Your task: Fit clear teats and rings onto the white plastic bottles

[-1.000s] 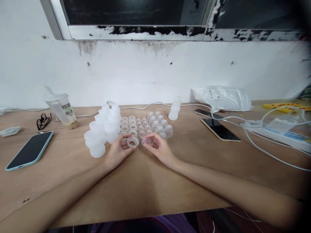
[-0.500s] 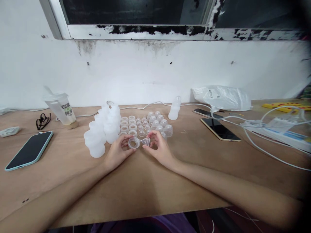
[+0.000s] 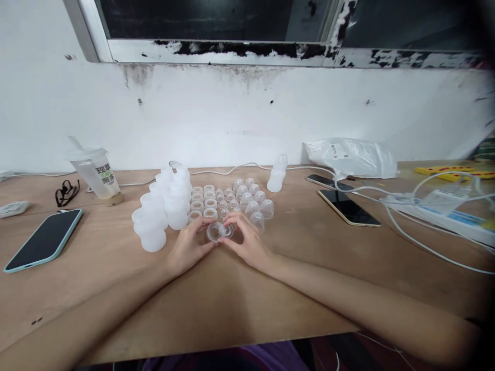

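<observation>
My left hand (image 3: 190, 244) is closed on a translucent collar ring (image 3: 213, 233), held by its edges above the table. Between the fingers of my right hand (image 3: 247, 242) is a clear bottle nipple (image 3: 227, 231), its tip overlapping the ring's opening; whether it has entered the hole I cannot tell. Just beyond my hands stand rows of white collar rings (image 3: 209, 202), small clear nipples (image 3: 231, 197) and clear dome caps (image 3: 252, 206). Frosted bottle bodies (image 3: 178, 211) are grouped to the left. One assembled bottle (image 3: 277, 175) stands by itself at the back.
On the left are a phone (image 3: 44, 241), black glasses (image 3: 67, 193) and a drink cup (image 3: 98, 175). To the right lie another phone (image 3: 348, 207), a plastic bag (image 3: 350, 156), and a power strip (image 3: 460, 216) with white cables. The table's front edge (image 3: 216, 351) is near my body.
My right hand has moved left, bringing the nipple from beside the ring to overlap it. My left hand still holds the ring, turned slightly.
</observation>
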A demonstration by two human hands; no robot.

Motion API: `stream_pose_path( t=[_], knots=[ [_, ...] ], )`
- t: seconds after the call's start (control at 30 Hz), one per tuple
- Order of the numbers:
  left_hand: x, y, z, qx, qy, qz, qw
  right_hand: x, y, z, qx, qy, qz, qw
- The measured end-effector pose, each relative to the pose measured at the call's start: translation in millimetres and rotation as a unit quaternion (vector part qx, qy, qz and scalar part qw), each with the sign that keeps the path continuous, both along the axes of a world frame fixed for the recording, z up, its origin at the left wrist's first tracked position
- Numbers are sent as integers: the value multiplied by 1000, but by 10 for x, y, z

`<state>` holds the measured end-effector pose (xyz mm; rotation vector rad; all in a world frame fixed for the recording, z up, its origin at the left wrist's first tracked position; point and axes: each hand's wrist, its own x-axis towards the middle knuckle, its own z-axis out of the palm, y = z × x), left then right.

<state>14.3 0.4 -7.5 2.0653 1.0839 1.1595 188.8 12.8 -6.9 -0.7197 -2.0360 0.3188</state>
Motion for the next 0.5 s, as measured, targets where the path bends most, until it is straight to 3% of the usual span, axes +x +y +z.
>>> stream_pose_path(
  t=[0.33,0.5],
  knots=[
    [0,1,-3,-4,-7,-19,1000,-45,-36,45,50,-80,20,995],
    [-7,-31,26,23,4,5,1000,-41,6,6,-40,-26,-4,999]
  ],
)
